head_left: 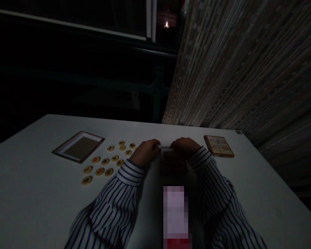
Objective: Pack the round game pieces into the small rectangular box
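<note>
Both hands are over the middle of the white table, at the far edge of a dark, flat item (173, 162) whose nature is hard to make out. My left hand (145, 152) has its fingers closed on the item's pale upper left corner. At the upper right corner, my right hand (186, 147) grips the same edge with curled fingers. Several round wooden game pieces with red or black characters, one of them a piece (87, 180) nearest the front, lie loose to the left of my left hand.
An open, shallow box part (79, 147) with a brown rim rests at the table's left. A printed box lid (219, 146) lies at the right. Beyond the white table (251, 193) hangs a string curtain (223, 62), with a dark railing (155, 51) further left.
</note>
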